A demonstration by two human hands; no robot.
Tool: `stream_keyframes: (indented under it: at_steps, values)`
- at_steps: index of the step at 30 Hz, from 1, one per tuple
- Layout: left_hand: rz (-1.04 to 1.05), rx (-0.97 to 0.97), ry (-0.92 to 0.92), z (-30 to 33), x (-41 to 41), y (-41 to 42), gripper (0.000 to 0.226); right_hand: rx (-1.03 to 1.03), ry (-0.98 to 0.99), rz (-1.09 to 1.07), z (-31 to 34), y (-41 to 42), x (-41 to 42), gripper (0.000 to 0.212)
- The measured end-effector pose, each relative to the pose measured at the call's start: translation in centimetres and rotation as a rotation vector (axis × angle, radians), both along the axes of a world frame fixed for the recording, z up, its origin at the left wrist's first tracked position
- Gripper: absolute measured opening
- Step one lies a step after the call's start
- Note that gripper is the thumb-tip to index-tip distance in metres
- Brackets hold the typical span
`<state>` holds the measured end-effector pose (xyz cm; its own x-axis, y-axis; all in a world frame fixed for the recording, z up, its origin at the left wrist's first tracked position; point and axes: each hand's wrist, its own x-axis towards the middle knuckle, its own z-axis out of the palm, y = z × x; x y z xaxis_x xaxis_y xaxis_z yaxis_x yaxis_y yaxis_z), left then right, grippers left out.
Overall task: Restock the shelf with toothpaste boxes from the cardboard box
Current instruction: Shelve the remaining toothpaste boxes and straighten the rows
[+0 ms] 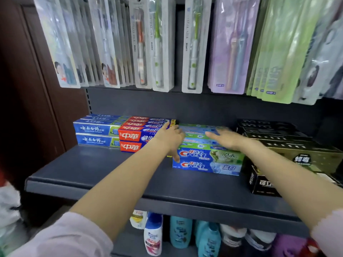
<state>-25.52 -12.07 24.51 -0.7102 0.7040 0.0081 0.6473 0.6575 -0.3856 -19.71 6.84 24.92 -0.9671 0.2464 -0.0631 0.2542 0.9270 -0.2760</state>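
Blue and green Crest toothpaste boxes [207,161] are stacked in the middle of the dark shelf [104,175]. My left hand [171,139] rests against the stack's left end, fingers spread and pointing down. Flat on top of the stack lies my right hand [225,139], fingers stretched out to the left. Neither hand grips a box. Red toothpaste boxes [135,135] stand just left of my left hand, and blue ones [94,131] further left. No cardboard box is in view.
Black and gold boxes [289,145] fill the shelf's right side, reaching its front edge. Packaged toothbrushes [157,43] hang above. Shampoo bottles [154,232] stand on the shelf below. A brown wall panel [27,89] borders the left.
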Motion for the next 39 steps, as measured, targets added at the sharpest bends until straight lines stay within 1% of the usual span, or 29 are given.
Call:
stream_keyframes:
  at_steps: [2,3,9,13,14,15,16,17,18,19,20,21,22,24,26,32,36,37,39]
  values:
    - [0.017,-0.001,-0.056,0.1,-0.5,0.1,0.103,0.091,-0.085,-0.01,-1.2,-0.1,-1.1,0.087]
    - [0.021,0.006,-0.079,0.0,-0.7,0.0,0.104,0.109,-0.091,-0.014,-1.7,-0.1,-1.5,0.085]
    - [-0.013,0.059,-0.127,-0.6,-1.3,-0.4,0.107,0.09,-0.113,-0.005,-1.5,0.2,-2.2,0.081]
    - [-0.015,0.108,-0.192,-0.8,-1.6,-0.5,0.108,0.098,-0.115,0.01,-1.5,-0.5,-2.4,0.08]
    - [-0.013,0.141,-0.239,-0.6,-1.5,-0.6,0.109,0.092,-0.116,0.014,-1.4,-0.4,-2.5,0.08]
    - [-0.006,0.209,-0.325,-0.3,-1.4,-0.8,0.109,0.085,-0.116,0.018,-1.4,-0.3,-2.5,0.079]
    - [0.011,0.333,-0.443,0.1,-1.3,-1.0,0.105,0.08,-0.109,0.023,-1.3,-0.2,-2.5,0.078]
    - [0.038,0.498,-0.55,0.5,-1.4,-1.2,0.095,0.074,-0.091,0.025,-1.2,0.1,-2.6,0.077]
    - [0.064,0.666,-0.591,0.8,-1.8,-1.5,0.081,0.068,-0.062,0.022,-1.1,0.4,-2.8,0.075]
    - [0.093,0.79,-0.551,1.2,-2.4,-1.8,0.066,0.067,-0.031,0.01,-1.1,0.7,-3.2,0.074]
    - [0.137,0.825,-0.458,1.4,-3.1,-2.1,0.053,0.079,-0.013,-0.008,-1.1,1.0,-3.6,0.074]
    - [0.188,0.804,-0.388,1.5,-4.1,-2.4,0.046,0.098,-0.02,-0.028,-1.2,1.2,-4.1,0.075]
    - [0.22,0.725,-0.343,1.4,-4.8,-2.7,0.046,0.116,-0.043,-0.043,-1.3,1.2,-4.6,0.076]
    - [0.269,0.542,-0.325,0.8,-6.3,-3.1,0.049,0.125,-0.069,-0.054,-1.8,1.2,-5.3,0.077]
    - [0.308,0.455,-0.331,0.0,-7.8,-3.2,0.051,0.109,-0.051,-0.059,-2.3,1.1,-5.9,0.077]
    - [0.254,0.448,-0.275,-1.2,-9.2,-3.1,0.05,0.113,-0.057,-0.052,-2.6,1.1,-7.0,0.078]
    - [0.248,0.452,-0.286,-1.3,-9.6,-3.2,0.05,0.103,-0.052,-0.069,-2.6,0.6,-6.8,0.076]
    - [0.246,0.461,-0.267,-1.2,-9.5,-3.1,0.049,0.09,-0.054,-0.06,-2.4,0.4,-6.6,0.075]
    - [0.215,0.486,-0.151,-1.0,-8.6,-2.6,0.047,0.029,-0.024,-0.031,-1.8,-0.1,-6.0,0.071]
